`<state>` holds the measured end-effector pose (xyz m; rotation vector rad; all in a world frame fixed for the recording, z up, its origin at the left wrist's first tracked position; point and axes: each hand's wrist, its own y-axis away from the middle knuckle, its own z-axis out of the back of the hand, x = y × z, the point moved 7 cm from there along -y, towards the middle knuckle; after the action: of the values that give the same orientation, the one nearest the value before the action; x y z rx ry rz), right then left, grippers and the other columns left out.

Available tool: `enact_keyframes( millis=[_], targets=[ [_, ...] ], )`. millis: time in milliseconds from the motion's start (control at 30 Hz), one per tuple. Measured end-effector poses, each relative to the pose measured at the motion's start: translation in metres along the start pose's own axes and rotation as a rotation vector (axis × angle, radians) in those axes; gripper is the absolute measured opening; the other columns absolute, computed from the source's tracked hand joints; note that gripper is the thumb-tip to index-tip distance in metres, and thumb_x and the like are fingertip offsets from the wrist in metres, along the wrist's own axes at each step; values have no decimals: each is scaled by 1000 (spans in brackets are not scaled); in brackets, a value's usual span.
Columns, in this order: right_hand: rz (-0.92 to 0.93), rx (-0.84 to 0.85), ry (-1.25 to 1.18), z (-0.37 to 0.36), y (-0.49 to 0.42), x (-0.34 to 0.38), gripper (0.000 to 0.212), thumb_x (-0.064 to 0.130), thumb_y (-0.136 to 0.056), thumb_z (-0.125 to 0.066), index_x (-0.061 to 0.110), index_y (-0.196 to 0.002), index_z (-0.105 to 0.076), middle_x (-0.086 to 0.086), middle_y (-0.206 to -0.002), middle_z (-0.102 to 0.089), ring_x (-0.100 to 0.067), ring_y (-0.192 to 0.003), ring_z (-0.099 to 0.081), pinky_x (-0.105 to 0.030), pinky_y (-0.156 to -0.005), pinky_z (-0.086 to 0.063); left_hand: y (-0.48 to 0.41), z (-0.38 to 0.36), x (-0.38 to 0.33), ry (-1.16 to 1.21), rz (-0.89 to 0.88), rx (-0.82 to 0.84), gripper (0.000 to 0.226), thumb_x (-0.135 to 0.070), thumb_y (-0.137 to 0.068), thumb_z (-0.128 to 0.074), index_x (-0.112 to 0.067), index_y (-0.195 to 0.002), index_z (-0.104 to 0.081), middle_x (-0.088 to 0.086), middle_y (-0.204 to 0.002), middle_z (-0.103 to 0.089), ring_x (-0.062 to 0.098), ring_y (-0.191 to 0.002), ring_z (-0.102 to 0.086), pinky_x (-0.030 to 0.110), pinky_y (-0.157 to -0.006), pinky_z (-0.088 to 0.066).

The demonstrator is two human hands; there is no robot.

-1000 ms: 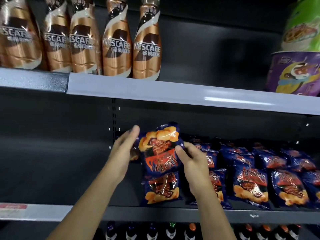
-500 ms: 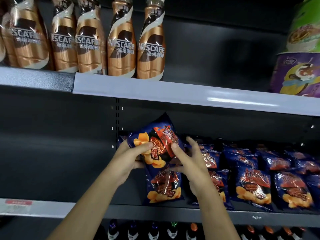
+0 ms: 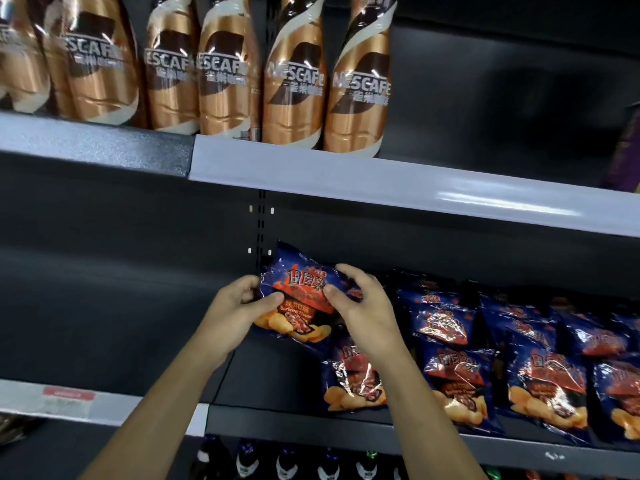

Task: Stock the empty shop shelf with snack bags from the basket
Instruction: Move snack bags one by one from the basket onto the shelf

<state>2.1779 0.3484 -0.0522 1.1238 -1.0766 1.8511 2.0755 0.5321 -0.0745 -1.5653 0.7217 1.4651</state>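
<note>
Snack bag is held over the shelf, at the left end of the stocked row, and is not yet set down. The grip of the left hand is closed on its left edge, and that of the right hand on its right edge. Change noted: upside down a second ago, the bag now reads right way up. Judgement: orientation is corrected; placement behind the front bag remains.

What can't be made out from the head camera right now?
Head view:
Basket: outside the frame.
Dark blue foil snack bag: sides covered by left hand and right hand; resting or lifted, unclear.
Purple container: cut off by right edge.
Red shelf label: blurred, unreadable.
Dark bottles below: cropped by bottom edge.
</note>
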Motion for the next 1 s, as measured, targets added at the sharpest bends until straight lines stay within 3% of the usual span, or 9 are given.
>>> enact_keyframes(
  millis=[67,167,300,367,467,600,700,833,1000],
  targets=[
    [6,-12,64,-15,-15,4,35,31,-96,-65,34,-131,-63,11,-127,-49,-11,-123,-53,-37,-107,-48,-9,15,8,19,21,-47,13,-14,-92,-69,-10,-105,-69,7,-94,-77,12,-82,-74,10,-65,-51],
    [26,3,189,-37,-37,8,39,29,-97,-64,31,-136,-61,6,-130,-52,-9,-120,-52,-24,-106,-43,-29,29,22,14,51,-62,12,-15,-93,-68,-13,-105,-70,3,-97,-77,9,-84,-74,11,-65,-52],
    [45,38,445,-60,-65,5,42,33,-96,-65,27,-137,-60,-4,-125,-67,-17,-98,-64,-32,-96,-53,-60,44,49,-49,105,-73,10,-15,-94,-68,-14,-103,-70,2,-96,-77,10,-84,-74,19,-71,-52],
    [41,67,717,-68,-77,-2,46,43,-96,-62,31,-140,-55,-6,-119,-70,-25,-109,-63,-36,-99,-50,-73,46,68,-106,136,-51,10,-12,-93,-69,-12,-103,-68,3,-93,-77,12,-83,-74,26,-75,-54],
    [40,86,1035,-75,-88,-18,47,52,-94,-59,34,-136,-56,-3,-127,-65,-30,-134,-43,-44,-109,-32,-84,43,98,-196,207,-7,16,-14,-90,-72,-16,-101,-62,5,-94,-74,18,-88,-72,36,-86,-56],
    [38,99,1199,-79,-95,-29,44,52,-94,-58,33,-133,-59,-4,-137,-55,-31,-135,-37,-49,-110,-29,-92,35,109,-311,193,-22,18,-23,-90,-74,-24,-94,-56,-6,-92,-62,-2,-80,-56,15,-67,-45],
    [14,108,1264,-76,-99,-31,45,54,-93,-59,33,-133,-59,-6,-140,-48,-31,-134,-36,-50,-111,-28,-93,33,104,-399,177,-7,21,-26,-88,-76,-24,-89,-55,-12,-84,-57,-1,-76,-55,14,-63,-44],
    [-20,149,1238,-70,-100,-30,51,58,-94,-56,36,-140,-53,-4,-144,-46,-31,-137,-34,-50,-111,-28,-93,35,102,-443,193,21,25,-26,-86,-78,-15,-95,-58,0,-83,-67,17,-77,-67,33,-74,-54],
    [-12,-1,853,-42,-92,-20,33,46,-98,-55,31,-126,-64,-1,-126,-65,-28,-123,-55,-44,-106,-40,-84,46,75,-429,75,-154,24,-30,-92,-69,-14,-108,-61,-5,-95,-63,16,-95,-62,27,-77,-45]
  ],
)
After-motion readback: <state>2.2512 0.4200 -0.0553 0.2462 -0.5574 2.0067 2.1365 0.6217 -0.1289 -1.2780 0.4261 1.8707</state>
